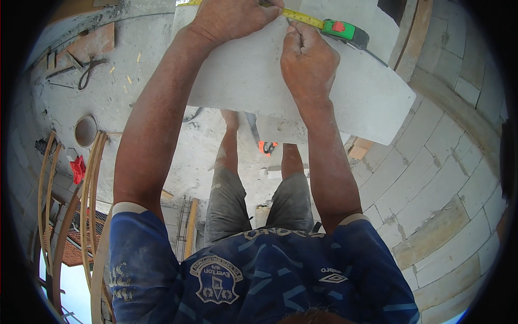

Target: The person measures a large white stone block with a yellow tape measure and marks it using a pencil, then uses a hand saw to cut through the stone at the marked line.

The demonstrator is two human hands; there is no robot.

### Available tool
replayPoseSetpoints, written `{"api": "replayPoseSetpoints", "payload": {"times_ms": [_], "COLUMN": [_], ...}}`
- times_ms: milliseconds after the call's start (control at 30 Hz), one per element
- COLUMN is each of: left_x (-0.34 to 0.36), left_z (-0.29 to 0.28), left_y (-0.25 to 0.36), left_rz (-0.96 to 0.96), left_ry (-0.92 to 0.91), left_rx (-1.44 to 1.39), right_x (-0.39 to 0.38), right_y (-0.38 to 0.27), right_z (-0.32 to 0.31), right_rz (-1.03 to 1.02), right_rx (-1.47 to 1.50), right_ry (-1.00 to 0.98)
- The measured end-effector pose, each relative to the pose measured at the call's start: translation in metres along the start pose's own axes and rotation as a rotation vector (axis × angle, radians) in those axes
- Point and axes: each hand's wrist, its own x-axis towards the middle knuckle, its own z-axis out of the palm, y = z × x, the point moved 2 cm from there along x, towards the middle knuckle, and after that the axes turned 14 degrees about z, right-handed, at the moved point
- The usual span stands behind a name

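Note:
A pale grey-white slab or block lies in front of me, with a tape measure on top of it. The tape measure has a green and dark case with a red button, and its yellow blade runs left across the slab. My left hand is closed over the blade at the top edge of the view, its fingertips partly hidden. Just below the blade, my right hand pinches a thin pointed marker, perhaps a pencil. Its tip points at the blade's lower edge.
On the dusty floor lies a handsaw with an orange handle, below the slab. A round bucket, a red object and curved-looking wooden poles stand at left. Block walling rises at right, beside a timber.

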Motion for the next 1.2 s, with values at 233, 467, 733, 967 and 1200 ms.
{"api": "replayPoseSetpoints", "payload": {"times_ms": [233,467,733,967,1200], "left_x": [0.000,0.000,0.000,-0.002,-0.001], "left_z": [-0.002,0.000,0.000,-0.001,-0.001], "left_y": [0.001,-0.001,0.000,-0.001,0.000], "left_rz": [-0.001,0.006,-0.007,-0.010,-0.034], "left_ry": [-0.014,-0.003,0.006,0.014,0.013], "left_rx": [0.014,0.007,-0.019,0.003,-0.008], "right_x": [-0.001,-0.001,0.004,0.013,0.018], "right_y": [0.000,-0.001,-0.006,-0.027,-0.028], "right_z": [0.002,0.001,0.001,-0.007,-0.007], "right_rz": [-0.027,-0.077,-0.154,-0.008,0.013], "right_rx": [-0.017,-0.075,-0.126,-0.253,-0.317], "right_ry": [0.005,0.020,0.054,-0.102,-0.170]}}
